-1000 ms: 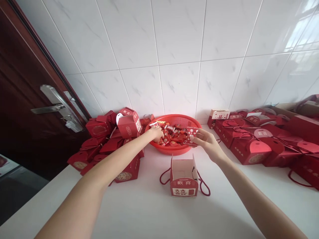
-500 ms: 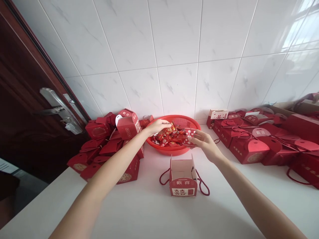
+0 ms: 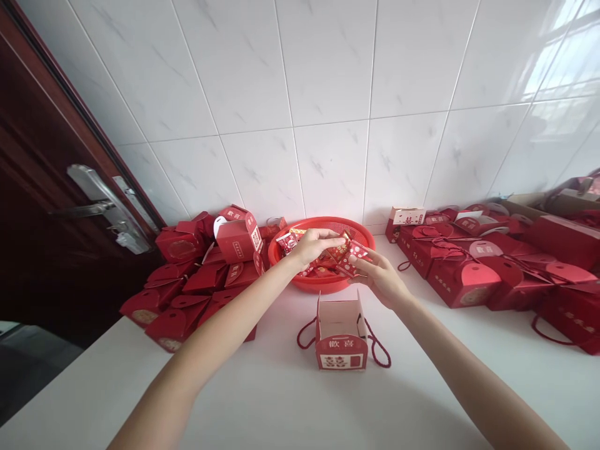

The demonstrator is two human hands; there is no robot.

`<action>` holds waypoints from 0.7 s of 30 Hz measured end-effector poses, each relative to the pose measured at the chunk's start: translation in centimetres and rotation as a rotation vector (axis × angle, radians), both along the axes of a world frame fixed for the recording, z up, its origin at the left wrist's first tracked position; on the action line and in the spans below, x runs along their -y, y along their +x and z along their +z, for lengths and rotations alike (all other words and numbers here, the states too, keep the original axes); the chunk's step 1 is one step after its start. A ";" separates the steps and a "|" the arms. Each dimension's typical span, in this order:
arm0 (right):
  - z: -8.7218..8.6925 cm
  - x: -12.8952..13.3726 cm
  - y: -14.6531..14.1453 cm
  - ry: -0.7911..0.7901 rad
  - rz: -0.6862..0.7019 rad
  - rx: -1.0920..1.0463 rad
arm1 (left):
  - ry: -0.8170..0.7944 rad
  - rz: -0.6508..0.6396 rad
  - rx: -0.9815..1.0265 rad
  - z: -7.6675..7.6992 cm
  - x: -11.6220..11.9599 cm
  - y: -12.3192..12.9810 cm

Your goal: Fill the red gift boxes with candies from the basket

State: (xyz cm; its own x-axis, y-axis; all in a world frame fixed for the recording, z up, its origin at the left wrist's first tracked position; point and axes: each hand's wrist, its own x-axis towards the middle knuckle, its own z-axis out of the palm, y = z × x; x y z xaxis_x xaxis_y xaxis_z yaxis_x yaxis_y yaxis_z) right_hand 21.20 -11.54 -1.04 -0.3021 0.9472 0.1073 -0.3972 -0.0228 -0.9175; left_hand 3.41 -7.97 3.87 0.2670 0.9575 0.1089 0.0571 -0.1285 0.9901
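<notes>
Above a red plastic basket (image 3: 319, 286) of wrapped sweets, both my hands come close together. My left hand (image 3: 315, 247) is closed on a red and gold wrapped candy (image 3: 344, 244). In my right hand (image 3: 382, 278) is a red packet with white dots (image 3: 359, 253), pinched between thumb and fingers. The candy and the packet meet or overlap; I cannot tell whether they touch. Below my hands an open red gift box (image 3: 341, 353) stands upright on the white table, its top flaps raised and a cord loop at either side. Its visible inside is bare cardboard.
Closed red gift boxes (image 3: 187, 284) are piled at the left, beside a dark door with a metal handle (image 3: 100, 203). More red boxes (image 3: 464, 275) stand in rows at the right. A white tiled wall (image 3: 328, 156) rises behind the table (image 3: 300, 412).
My left hand has moved right with the gold and red candy, up to the dotted packet in my right hand. The right hand stays nearly in place. The view has shifted slightly.
</notes>
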 end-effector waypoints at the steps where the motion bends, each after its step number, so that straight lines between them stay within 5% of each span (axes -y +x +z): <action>1: 0.0 0.0 -0.1 -0.002 0.006 -0.005 | -0.004 -0.020 -0.004 0.0 0.1 0.0; 7: -0.1 0.1 -0.1 0.000 0.033 0.001 | 0.043 -0.148 -0.135 0.4 -0.6 -1.5; 11: -0.1 -0.1 0.0 -0.033 -0.016 0.008 | 0.143 -0.023 -0.565 0.7 -2.3 -3.8; 14: -0.1 -0.2 0.0 -0.054 -0.040 -0.002 | 0.126 0.045 -0.832 0.0 -3.5 -5.9; 21: -0.1 -0.3 0.1 -0.100 -0.078 -0.085 | -0.066 -0.025 -1.166 -2.7 -4.3 -8.7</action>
State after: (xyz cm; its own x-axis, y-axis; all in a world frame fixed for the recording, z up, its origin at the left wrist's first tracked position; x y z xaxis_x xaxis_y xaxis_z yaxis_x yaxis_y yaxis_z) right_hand 21.25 -11.20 -1.10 -0.2208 0.9747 0.0338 -0.4775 -0.0778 -0.8752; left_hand -5.33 -3.67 1.21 0.1910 0.9452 -0.2648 0.9344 -0.0925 0.3440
